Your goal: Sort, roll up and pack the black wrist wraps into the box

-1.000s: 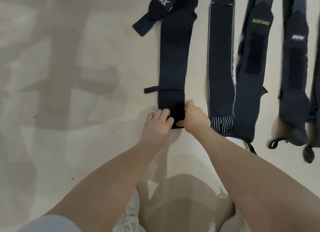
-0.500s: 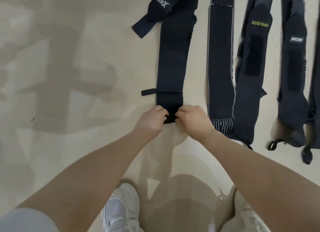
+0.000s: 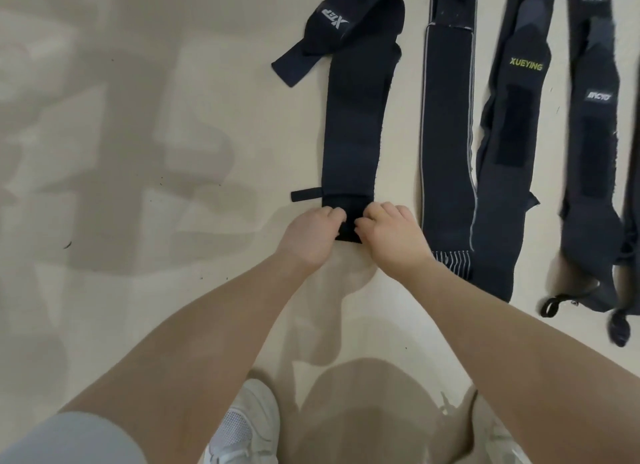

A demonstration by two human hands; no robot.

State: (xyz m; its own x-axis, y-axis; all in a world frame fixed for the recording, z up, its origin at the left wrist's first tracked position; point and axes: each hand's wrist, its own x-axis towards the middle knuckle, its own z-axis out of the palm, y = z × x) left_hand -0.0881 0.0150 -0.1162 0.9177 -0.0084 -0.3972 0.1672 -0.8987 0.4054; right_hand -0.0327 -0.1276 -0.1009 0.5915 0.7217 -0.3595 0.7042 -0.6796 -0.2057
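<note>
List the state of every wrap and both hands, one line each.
XEP wrap: flat on floor, far end folded over, near end being rolled.
Left hand: gripping the rolled end.
Right hand: gripping the rolled end.
Grey-edged wrap: unrolled, flat.
XUEYING wrap: unrolled, slightly rumpled.
Rightmost labelled wrap: unrolled, loop at near end.

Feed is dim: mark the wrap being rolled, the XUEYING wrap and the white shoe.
wrap being rolled (image 3: 353, 134), head view, flat middle of the strip.
XUEYING wrap (image 3: 512, 131), head view, dark patch below the lettering.
white shoe (image 3: 249, 425), head view, mesh upper.
</note>
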